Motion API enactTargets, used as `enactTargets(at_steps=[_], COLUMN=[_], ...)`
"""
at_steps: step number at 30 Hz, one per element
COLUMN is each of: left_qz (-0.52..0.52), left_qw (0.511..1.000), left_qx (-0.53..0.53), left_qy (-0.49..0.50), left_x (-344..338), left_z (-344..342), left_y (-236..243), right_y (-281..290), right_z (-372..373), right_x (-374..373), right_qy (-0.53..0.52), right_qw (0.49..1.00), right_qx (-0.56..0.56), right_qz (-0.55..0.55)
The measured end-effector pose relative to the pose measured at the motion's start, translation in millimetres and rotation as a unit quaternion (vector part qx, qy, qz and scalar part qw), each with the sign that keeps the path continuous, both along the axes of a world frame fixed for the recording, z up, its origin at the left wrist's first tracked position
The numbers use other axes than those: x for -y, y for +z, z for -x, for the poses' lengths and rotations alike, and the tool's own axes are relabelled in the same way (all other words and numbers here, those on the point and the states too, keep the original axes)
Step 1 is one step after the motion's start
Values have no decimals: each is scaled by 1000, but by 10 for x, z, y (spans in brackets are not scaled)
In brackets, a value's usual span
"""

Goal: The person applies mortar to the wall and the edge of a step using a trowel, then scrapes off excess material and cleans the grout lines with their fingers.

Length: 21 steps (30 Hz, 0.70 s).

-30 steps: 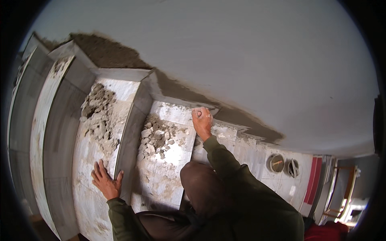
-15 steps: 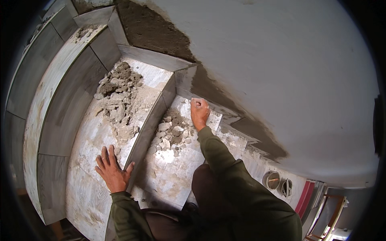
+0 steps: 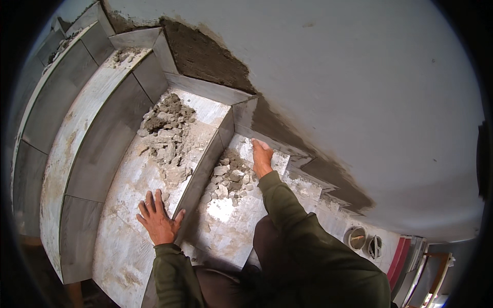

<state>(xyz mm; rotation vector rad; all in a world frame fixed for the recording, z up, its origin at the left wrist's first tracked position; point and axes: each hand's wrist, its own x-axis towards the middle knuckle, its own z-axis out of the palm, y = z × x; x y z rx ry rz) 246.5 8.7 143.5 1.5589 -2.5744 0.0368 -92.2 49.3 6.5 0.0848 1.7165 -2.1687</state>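
Observation:
My left hand (image 3: 158,218) lies open, fingers spread, on a light, dusty tiled stair tread (image 3: 115,246), near its front edge. A heap of grey mortar rubble (image 3: 169,138) sits higher on that tread. On the tread below, my right hand (image 3: 262,157) is by the foot of the skirting tiles (image 3: 215,90), its fingers held together; whatever is in them is hidden. A second pile of broken mortar (image 3: 231,174) lies just left of it. Along the wall, dark mortar patches (image 3: 200,56) run above the stepped skirting.
More tiled steps (image 3: 87,143) climb on the left. A pale wall (image 3: 359,102) fills the upper right. Two buckets (image 3: 354,238), (image 3: 374,248) stand down at the lower right, beside a red strip (image 3: 398,259); a wooden frame (image 3: 436,269) is farther right.
The view has shifted, bringing more upper steps into sight. My right hand's grip looks flatter than the fist seen earlier. My left hand remains spread on the same tread.

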Motion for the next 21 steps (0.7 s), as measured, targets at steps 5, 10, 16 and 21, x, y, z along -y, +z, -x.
enactTargets(at_steps=[5, 10, 16, 21], left_qz=[11, 20, 17, 14], left_qw=[1000, 1000, 1000, 1000], left_qx=[1, 0, 8, 15], left_qy=[-6, -11, -14, -10], left_x=[30, 14, 30, 11], left_z=[-42, -47, -74, -61], left_y=[-4, -35, -71, -63], right_y=[-10, -96, -172, -133], right_z=[-76, 27, 101, 97], right_x=[98, 227, 358, 374], right_qy=[-3, -22, -56, -81], right_qw=[996, 990, 982, 973], right_qx=[75, 123, 167, 204], right_qz=[46, 71, 71, 72])
